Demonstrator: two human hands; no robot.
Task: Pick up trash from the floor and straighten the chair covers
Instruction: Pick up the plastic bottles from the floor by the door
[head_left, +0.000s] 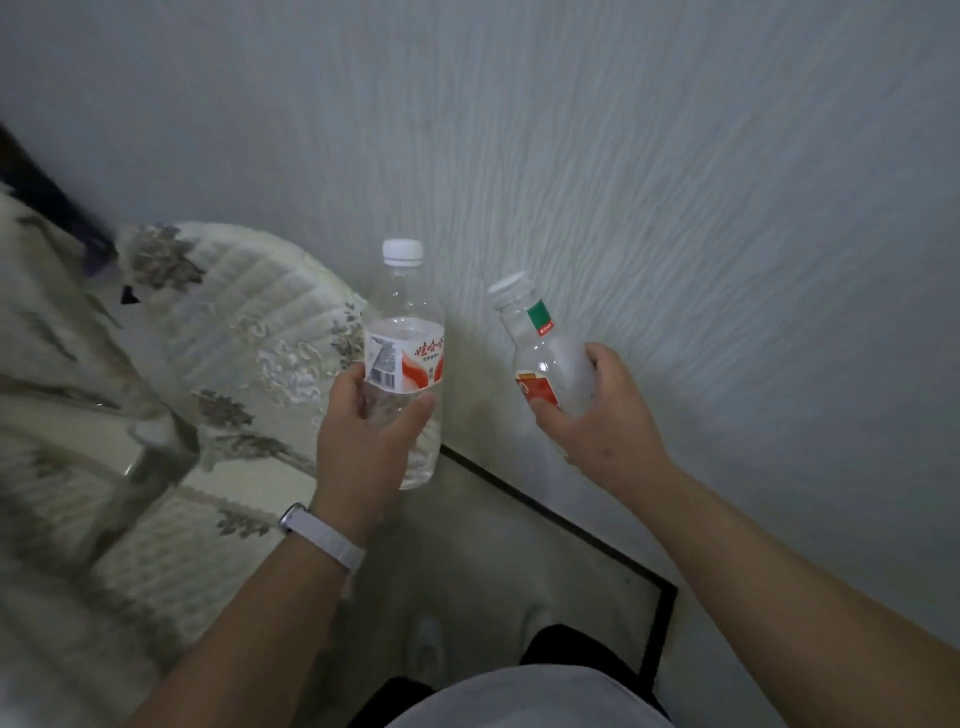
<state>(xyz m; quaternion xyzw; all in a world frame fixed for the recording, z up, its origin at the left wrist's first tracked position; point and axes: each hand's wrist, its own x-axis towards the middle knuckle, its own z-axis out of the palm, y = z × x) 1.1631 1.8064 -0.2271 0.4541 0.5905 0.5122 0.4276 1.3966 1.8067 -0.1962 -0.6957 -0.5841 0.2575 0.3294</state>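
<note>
A clear plastic water bottle with a white screw cap and a red-and-white label (402, 332) is grasped by the left hand (363, 431). The fingers are curled round its lower body, and it is held upright with some liquid visible inside. A second clear bottle with a white cap and green and red labels (540, 348) is gripped by the right hand (597, 410), the thumb and fingers wrapped round its middle, and its neck is tilted toward the left. Both bottles are held in the air in front of the body, well apart from each other and clear of the floor. From this it is judged that the trash has been collected and is being carried for disposal, one item to each hand so that neither needs to be set down.

A white band (322, 538) is worn on the left wrist.

To the left, a cream quilted chair cover with a grey floral pattern (234, 322) is seen, rumpled and blurred. Its straightening appears not yet done and would require a freed hand. A pale tiled floor (519, 561) is seen below, edged by a black strip (571, 525). Behind the bottles, a whitish wall with a ridged texture (675, 182) fills most of the view. The room is dimly lit.
</note>
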